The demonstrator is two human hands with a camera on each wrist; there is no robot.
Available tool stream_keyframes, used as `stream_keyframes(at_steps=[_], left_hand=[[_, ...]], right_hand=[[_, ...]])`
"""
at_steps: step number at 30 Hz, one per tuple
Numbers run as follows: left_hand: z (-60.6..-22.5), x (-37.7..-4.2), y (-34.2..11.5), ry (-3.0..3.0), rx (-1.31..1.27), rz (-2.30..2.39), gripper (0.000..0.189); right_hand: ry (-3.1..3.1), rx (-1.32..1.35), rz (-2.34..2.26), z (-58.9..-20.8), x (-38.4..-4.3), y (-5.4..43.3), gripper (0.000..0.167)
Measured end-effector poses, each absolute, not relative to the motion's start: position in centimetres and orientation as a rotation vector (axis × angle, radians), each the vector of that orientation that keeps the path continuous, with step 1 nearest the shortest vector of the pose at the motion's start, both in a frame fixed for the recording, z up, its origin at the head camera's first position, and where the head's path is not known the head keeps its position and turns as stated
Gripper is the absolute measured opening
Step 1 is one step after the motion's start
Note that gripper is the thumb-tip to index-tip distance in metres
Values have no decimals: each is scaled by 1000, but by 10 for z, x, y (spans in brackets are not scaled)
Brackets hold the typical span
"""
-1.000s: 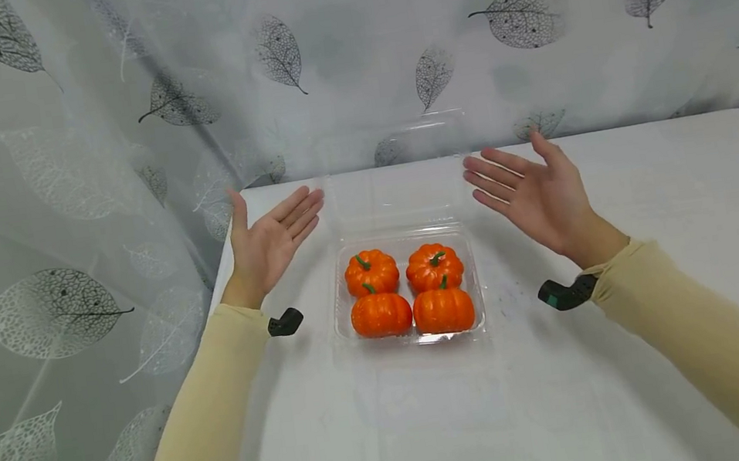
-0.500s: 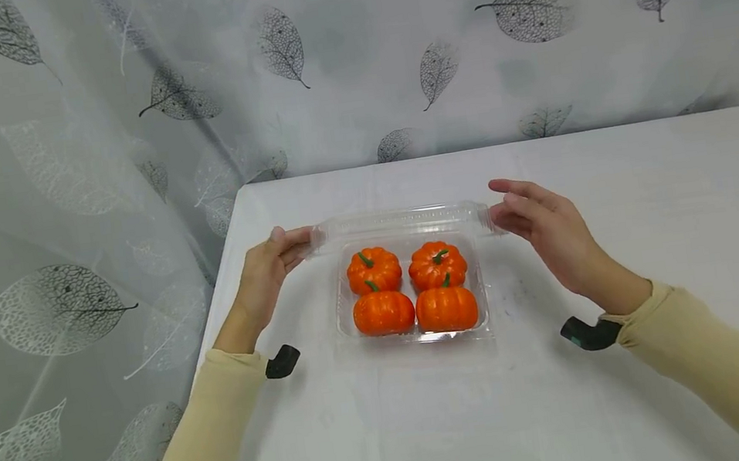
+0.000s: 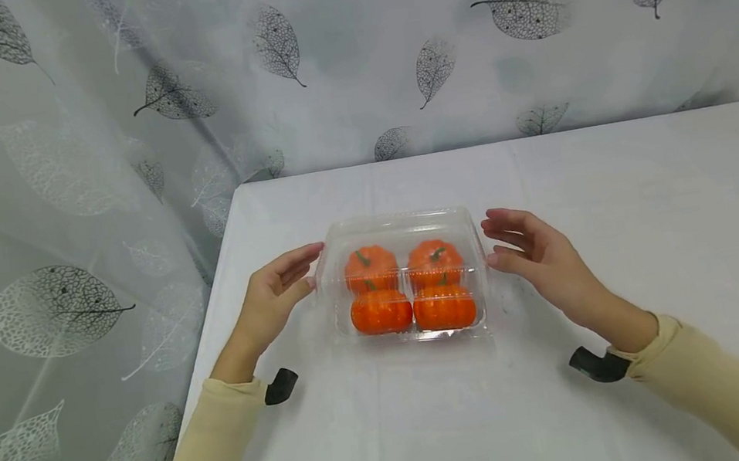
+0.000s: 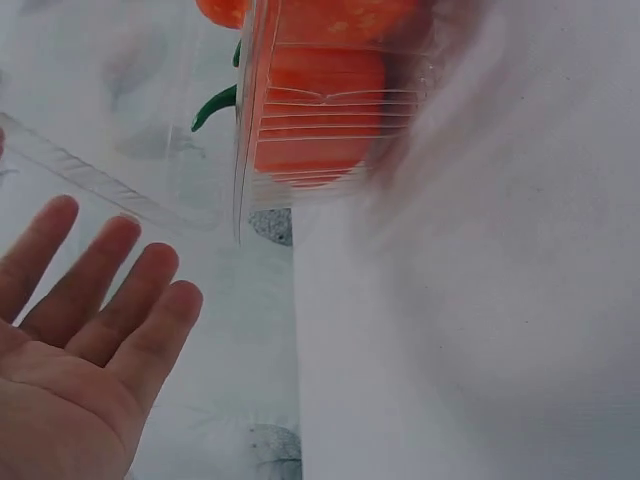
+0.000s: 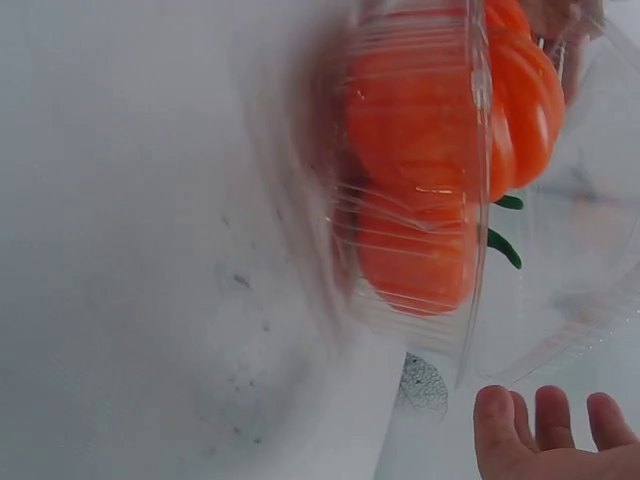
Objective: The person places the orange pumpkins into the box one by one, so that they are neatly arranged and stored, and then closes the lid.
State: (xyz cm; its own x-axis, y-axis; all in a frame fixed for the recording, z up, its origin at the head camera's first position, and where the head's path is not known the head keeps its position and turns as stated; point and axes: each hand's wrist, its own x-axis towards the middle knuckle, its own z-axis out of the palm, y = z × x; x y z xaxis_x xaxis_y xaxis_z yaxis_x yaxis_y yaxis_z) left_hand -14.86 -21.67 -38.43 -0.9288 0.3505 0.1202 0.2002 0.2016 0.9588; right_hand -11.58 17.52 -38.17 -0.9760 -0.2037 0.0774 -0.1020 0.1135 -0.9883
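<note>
A clear plastic clamshell box [image 3: 336, 328] holds several small orange pumpkins [image 3: 382, 312] with green stems. Its hinged lid [image 3: 404, 224] is tilted forward over them, covering the back ones in the head view. My left hand [image 3: 269, 294] is at the lid's left side, fingers relaxed, fingertips right at the edge. At the opposite side is my right hand [image 3: 549, 265], its fingers loosely bent and its fingertips close to the lid. In the left wrist view the left palm [image 4: 70, 400] faces up, and the right fingers [image 5: 552, 420] show spread below the lid in the right wrist view.
The box stands on a white-covered table [image 3: 437, 424]. Behind and to the left hangs a grey curtain [image 3: 346, 54] with a leaf print. A dark wrist-camera mount [image 3: 281, 386] sticks out from each cuff.
Both hands have moved from beside the raised lid down and toward me along the box's sides. The lid has swung forward from standing upright to leaning over the pumpkins.
</note>
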Motion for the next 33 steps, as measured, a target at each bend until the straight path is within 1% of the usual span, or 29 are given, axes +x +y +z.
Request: stream_keyframes(at_steps=[8,11,15,20,23,30,33], left_hand=[[-398,-135,-221,2424,516,1627,55],[-403,-130,-222,2445,461,1560,57],[-407,-124,-224,2442,325,1452,55],[-408,-122,-225,2364,198,1423,46],[-408,-122,-227,2292,174,1454,45],[-410,-120,-228,2165,174,1468,51],[-411,-119,-227,2109,190,1465,49]], right_hand=[[2203,-205,-1879,-386,-105,176,62],[2173,-188,-1826,-389,-101,178,65],[2183,-162,-1715,-391,-98,179,69],[2207,-143,-1599,-391,-97,180,72],[2200,-142,-1552,-393,-96,181,71],[2181,-94,-1472,-401,-93,181,66],[2163,-117,-1460,-404,-93,181,57]])
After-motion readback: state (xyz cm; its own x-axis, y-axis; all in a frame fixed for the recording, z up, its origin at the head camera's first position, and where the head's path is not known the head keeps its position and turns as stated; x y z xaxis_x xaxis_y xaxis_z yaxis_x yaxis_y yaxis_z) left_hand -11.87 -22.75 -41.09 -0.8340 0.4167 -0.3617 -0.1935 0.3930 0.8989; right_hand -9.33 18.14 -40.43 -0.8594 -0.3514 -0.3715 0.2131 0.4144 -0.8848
